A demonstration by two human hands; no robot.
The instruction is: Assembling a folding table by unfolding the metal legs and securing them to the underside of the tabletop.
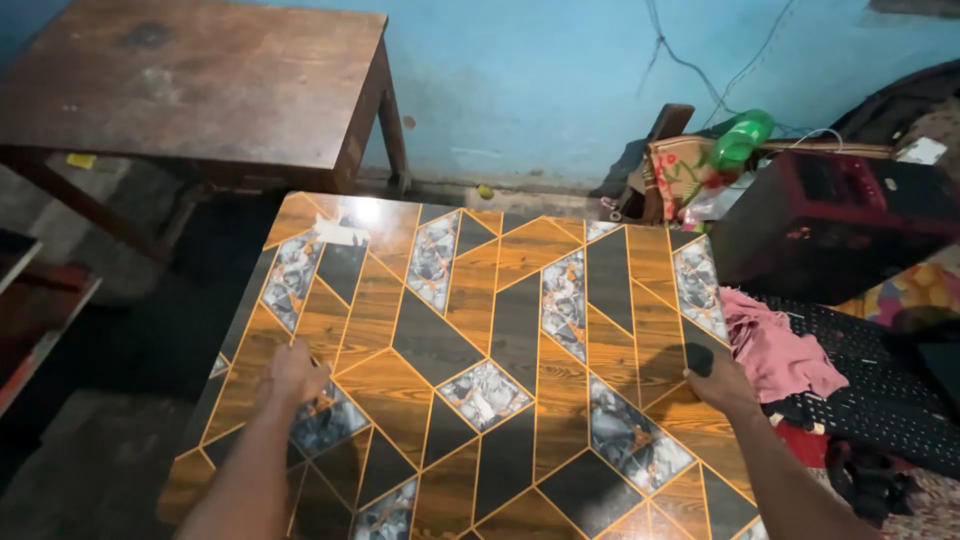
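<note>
A small table top [500, 330] with a glossy pattern of orange wood, black and marbled grey panels fills the middle of the view. My left hand [295, 372] rests on its left part, fingers curled against the surface near the left edge. My right hand [722, 382] grips the right edge, thumb on top. Both forearms reach in from the bottom of the frame.
A dark brown wooden table [200, 85] stands at the back left against a blue wall [560, 70]. To the right lie a pink cloth [780, 350], a dark box [830, 225], a green bottle [742, 138] and patterned fabrics. The floor at left is dark.
</note>
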